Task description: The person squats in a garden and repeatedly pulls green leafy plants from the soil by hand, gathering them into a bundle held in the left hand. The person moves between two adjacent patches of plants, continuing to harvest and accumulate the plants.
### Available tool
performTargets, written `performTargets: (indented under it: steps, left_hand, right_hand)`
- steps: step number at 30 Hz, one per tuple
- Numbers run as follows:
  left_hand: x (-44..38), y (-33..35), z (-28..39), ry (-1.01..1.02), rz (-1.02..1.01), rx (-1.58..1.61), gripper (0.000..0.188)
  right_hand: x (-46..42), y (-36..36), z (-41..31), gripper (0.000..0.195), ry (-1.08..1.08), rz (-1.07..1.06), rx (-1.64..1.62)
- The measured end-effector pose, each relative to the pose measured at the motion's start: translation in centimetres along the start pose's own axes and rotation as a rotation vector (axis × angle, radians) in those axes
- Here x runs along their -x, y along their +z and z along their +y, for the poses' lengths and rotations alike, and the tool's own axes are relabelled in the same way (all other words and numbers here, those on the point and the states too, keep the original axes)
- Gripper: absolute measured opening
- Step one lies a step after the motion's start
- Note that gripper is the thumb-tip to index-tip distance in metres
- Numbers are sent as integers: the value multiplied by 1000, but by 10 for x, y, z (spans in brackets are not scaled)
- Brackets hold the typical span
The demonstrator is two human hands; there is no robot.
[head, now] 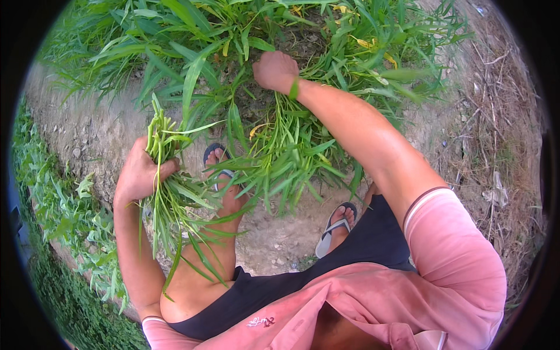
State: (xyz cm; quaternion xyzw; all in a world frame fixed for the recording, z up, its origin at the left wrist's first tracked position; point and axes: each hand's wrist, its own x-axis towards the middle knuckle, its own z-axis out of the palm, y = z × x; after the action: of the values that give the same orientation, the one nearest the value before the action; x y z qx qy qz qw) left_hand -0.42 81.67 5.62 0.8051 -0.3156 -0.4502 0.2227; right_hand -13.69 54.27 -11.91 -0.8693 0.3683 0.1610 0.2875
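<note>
My left hand (144,175) holds a bunch of cut leafy greens (175,201), which look like water spinach. The pale stem ends stick up past my thumb, and the narrow leaves hang down over my left leg. My right hand (276,71) is stretched forward, low among the growing plants (201,48), near bare soil. It looks like a fist seen from the back; its fingers are hidden, so whether it grips stems or a tool does not show. Just below it, long stems with leaves (280,153) lean towards me, over the ground between my feet.
My feet, in flip-flops (337,227), stand apart on dry soil (280,240). At the left grows a row of paler leafy plants (83,227). Dry twigs and straw (494,109) cover the ground at the right, with a scrap of whitish litter (496,190).
</note>
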Motion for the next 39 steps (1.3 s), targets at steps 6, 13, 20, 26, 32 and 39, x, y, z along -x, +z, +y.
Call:
performTargets:
  steps: [6, 13, 20, 26, 32, 39]
  left_hand:
    - [-3, -1, 0, 38, -1, 3, 25]
    - [-1, 0, -1, -10, 51, 103, 24]
    - [-2, -2, -7, -28, 56, 35, 29]
    - [-4, -3, -8, -32, 22, 92, 31]
    - [-8, -1, -22, 57, 3, 38, 32]
    - [-5, 2, -21, 25, -6, 60, 34]
  right_hand:
    - [-14, -6, -10, 36, -256, -359, 316]
    - [-25, -2, -33, 36, 40, -114, -30]
    - [-27, 9, -40, 36, 173, -125, -45]
    - [-12, 2, -38, 41, 210, 16, -158]
    - [-56, 26, 0, 23, 238, 104, -540]
    - [-105, 30, 55, 22, -231, -217, -1573]
